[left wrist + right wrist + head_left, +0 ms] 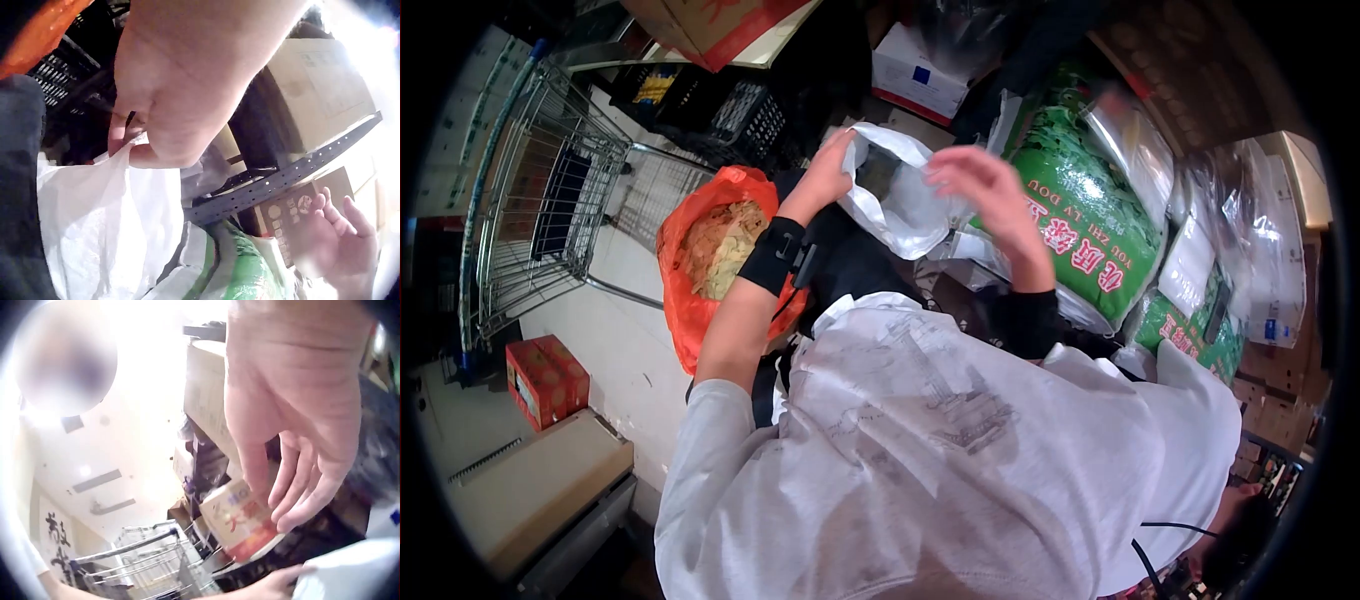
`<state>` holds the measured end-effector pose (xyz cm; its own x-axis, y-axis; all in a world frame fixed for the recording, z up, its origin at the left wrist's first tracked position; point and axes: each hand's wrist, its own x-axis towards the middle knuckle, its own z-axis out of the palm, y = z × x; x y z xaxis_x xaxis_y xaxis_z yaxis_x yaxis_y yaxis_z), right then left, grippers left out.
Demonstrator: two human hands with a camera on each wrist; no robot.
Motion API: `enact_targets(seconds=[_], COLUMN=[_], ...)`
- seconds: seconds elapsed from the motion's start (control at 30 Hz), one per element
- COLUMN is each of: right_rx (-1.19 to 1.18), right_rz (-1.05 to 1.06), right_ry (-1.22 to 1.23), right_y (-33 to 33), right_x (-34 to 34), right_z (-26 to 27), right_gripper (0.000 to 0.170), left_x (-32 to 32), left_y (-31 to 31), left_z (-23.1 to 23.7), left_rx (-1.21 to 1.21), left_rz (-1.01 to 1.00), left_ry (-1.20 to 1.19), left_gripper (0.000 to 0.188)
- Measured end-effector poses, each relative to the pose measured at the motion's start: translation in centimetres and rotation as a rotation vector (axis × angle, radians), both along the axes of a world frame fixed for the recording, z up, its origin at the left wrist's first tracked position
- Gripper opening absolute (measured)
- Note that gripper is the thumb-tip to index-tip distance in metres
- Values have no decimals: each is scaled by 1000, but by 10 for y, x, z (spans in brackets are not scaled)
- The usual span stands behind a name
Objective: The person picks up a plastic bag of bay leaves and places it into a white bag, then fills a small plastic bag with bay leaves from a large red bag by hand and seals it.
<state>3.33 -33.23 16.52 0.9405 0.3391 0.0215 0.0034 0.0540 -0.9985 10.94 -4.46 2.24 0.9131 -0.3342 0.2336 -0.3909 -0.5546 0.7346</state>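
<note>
A white plastic sack (897, 238) stands with its mouth spread in front of the person; something dark greenish lies inside. The left hand (828, 180) pinches the sack's rim on the left side. In the left wrist view, that hand's (172, 94) thumb and fingertips nip a fold of the white plastic (109, 231). Raised at the right of the mouth, the right hand (992, 195) is blurred and holds nothing. Its loosely bent fingers (300, 487) show in the right wrist view, apart from the sack (350, 569).
Left of the legs is an orange bag (680, 325) of pale brown dried flakes (735, 240). Green printed sacks (1065, 190) lean at the right. A metal shopping cart (550, 200), a black crate (745, 120) and a red box (548, 378) stand around.
</note>
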Motion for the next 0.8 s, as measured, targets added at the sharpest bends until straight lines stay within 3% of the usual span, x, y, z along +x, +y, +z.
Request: enact_targets(seconds=[0.07, 0.17, 0.23, 0.27, 0.33, 0.37, 0.47, 0.57, 0.7, 0.8], right_rx=[-194, -930, -1480, -1528, -1475, -1239, -539, -220, -153, -374], right_rz=[-298, -736, -977, -1011, -974, -912, -619, -211, -34, -91], right_ry=[-175, -550, -574, -486, -662, -642, -470, -450, -644, -1205], right_y=[-45, -155, -223, -229, -253, -246, -144, -24, 105, 190], right_x=[12, 51, 67, 64, 75, 85, 87, 94, 153, 246], right_z=[20, 15, 7, 24, 23, 23, 62, 112, 161, 182], right_gripper=[35, 78, 83, 81, 75, 71, 56, 50, 55, 58], left_x=[-5, -26, -44, -53, -73, -82, -104, -129, -161, -185], left_y=[5, 9, 13, 14, 14, 16, 18, 17, 29, 38], left_z=[-4, 6, 19, 26, 38, 43, 59, 94, 141, 162], left_rx=[-34, -6, -56, -101, -126, -136, -178, -243, -217, -272], left_rz=[8, 28, 22, 17, 23, 34, 40, 40, 91, 177], left_ry=[-38, -118, -51, 20, 10, -8, -56, 4, 49, 42], left_gripper=[70, 54, 52, 50, 41, 39, 31, 26, 20, 20])
